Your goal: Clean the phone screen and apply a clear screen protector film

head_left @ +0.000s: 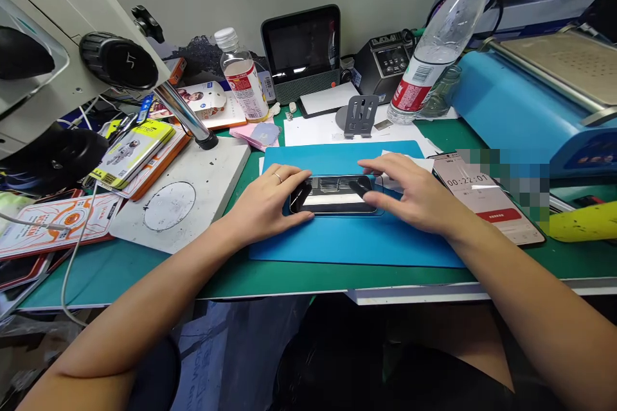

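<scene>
A smartphone (337,207) with a dark, glossy, reflecting face lies lengthwise on the blue mat (337,241). My left hand (270,202), a ring on one finger, grips its left end, with the thumb at the near edge and the fingers at the far edge. Around the right end curls my right hand (412,192); its thumb reaches over the face and its fingertips are by the far edge. A thin transparent edge (382,187) shows just past the phone's right end. Whether it is a separate sheet or a case, I cannot tell.
A microscope (120,61) on a pale base (216,196) stands left, beside stacked boxes (135,154). Behind are a phone stand (361,117), bottles (245,80) and a smart display (301,45). At right lie another phone (486,189) showing a timer and a blue machine (520,115).
</scene>
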The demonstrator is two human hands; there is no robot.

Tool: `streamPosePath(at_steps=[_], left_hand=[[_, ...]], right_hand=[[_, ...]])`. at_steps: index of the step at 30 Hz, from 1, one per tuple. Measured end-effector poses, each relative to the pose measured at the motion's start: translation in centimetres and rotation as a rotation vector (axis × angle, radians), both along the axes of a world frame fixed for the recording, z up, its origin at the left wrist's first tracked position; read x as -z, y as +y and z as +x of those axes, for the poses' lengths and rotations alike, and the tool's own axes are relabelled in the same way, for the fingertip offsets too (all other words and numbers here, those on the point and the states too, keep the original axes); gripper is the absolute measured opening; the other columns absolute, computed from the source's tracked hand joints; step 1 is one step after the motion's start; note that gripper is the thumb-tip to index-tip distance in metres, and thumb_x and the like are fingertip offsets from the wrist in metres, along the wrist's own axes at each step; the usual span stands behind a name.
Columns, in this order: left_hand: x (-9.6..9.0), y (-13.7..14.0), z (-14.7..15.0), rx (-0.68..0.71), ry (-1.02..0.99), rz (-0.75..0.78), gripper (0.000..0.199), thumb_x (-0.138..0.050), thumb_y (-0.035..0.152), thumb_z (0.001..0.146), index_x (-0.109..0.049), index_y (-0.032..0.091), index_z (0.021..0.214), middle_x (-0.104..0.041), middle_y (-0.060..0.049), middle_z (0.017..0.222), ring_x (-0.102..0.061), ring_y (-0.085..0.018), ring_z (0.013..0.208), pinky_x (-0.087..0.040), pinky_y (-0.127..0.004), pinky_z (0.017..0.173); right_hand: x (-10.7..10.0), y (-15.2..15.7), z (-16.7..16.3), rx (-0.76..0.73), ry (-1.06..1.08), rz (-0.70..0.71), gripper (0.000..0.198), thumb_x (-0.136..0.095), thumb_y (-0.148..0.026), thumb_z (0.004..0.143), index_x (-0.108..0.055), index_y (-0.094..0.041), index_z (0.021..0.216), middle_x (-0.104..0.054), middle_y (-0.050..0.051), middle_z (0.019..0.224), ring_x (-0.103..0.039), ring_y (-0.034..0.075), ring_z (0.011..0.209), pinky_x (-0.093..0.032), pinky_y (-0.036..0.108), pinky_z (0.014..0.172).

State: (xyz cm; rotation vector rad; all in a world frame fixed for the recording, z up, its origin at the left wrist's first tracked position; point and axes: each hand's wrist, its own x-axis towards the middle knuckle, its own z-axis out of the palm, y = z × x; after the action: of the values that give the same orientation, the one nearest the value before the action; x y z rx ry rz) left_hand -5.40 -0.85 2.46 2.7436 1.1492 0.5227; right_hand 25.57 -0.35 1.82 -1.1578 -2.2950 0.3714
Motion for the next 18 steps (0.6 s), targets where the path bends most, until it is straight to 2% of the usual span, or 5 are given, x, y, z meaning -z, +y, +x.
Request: streamPosePath(at_steps=[2,4,10,18], left_hand=[[-0.01,0.03,-0.04,-0.019,0.006,-0.016,0.063,-0.070,0.048,0.091,-0.053,0.017,0.144,-0.063,-0.016,0.136,-0.060,-0.033,0.123,-0.052,-0.050,0.105],[-0.01,0.04,-0.11,-0.025,0.012,-0.027,0.064,-0.070,0.050,0.091,-0.055,0.016,0.143,-0.065,-0.016,0.135,-0.060,-0.033,0.122,-0.053,-0.050,0.104],[-0.06,0.05,-0.42,-0.026,-0.012,0.012,0.063,-0.068,0.050,0.092,-0.055,0.018,0.145,-0.069,-0.014,0.133,-0.064,-0.031,0.117,-0.054,-0.048,0.102],[-0.21,0.10,-0.72,-0.072,0.068,-0.039,0.069,-0.066,0.055,0.093,-0.052,0.016,0.147,-0.070,-0.015,0.134,-0.064,-0.033,0.123,-0.054,-0.047,0.102]], right_hand=[[0.17,0.00,0.35,-0.077,-0.064,-0.015,0.073,-0.069,-0.062,0.087,-0.054,-0.025,0.149,-0.066,0.015,0.134,-0.061,0.039,0.125,-0.055,0.055,0.098],[0.38,0.02,0.60,-0.132,-0.115,-0.013,0.083,-0.072,-0.062,0.084,-0.047,-0.025,0.154,-0.063,0.016,0.140,-0.057,0.041,0.131,-0.051,0.060,0.104],[0.31,-0.03,0.51,-0.145,-0.084,0.083,0.065,-0.068,-0.044,0.090,-0.052,-0.027,0.151,-0.068,0.013,0.138,-0.064,0.037,0.123,-0.048,0.061,0.109],[0.42,0.23,0.16,-0.153,-0.063,0.061,0.060,-0.068,-0.049,0.091,-0.060,-0.022,0.143,-0.071,0.014,0.135,-0.067,0.036,0.120,-0.054,0.054,0.102]])
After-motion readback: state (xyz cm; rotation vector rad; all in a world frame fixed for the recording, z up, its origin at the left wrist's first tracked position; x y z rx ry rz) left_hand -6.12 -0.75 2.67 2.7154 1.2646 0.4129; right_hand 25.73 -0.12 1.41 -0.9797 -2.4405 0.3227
